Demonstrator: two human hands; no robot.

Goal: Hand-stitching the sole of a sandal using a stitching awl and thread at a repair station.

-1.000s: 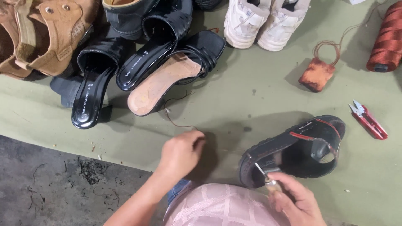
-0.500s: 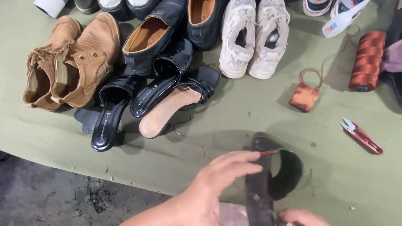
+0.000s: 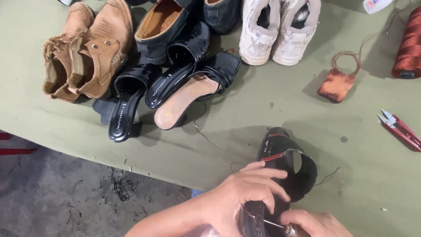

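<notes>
Over the green table [image 3: 131,131] the black sandal [image 3: 285,166] had been turned sole-up since a second before, the left hand [image 3: 241,197] now clasping it with fingers wrapped round, the right hand [image 3: 313,224] pinching an awl [image 3: 280,227] against its stitching.

olive-green cloth-covered table [image 3: 109,127] across most of the view, near edge running from left down toward the near right. below it, near left, bare grey concrete floor [image 3: 52,193] strewn with dark thread scraps. soft shadows, even light from above.
</notes>
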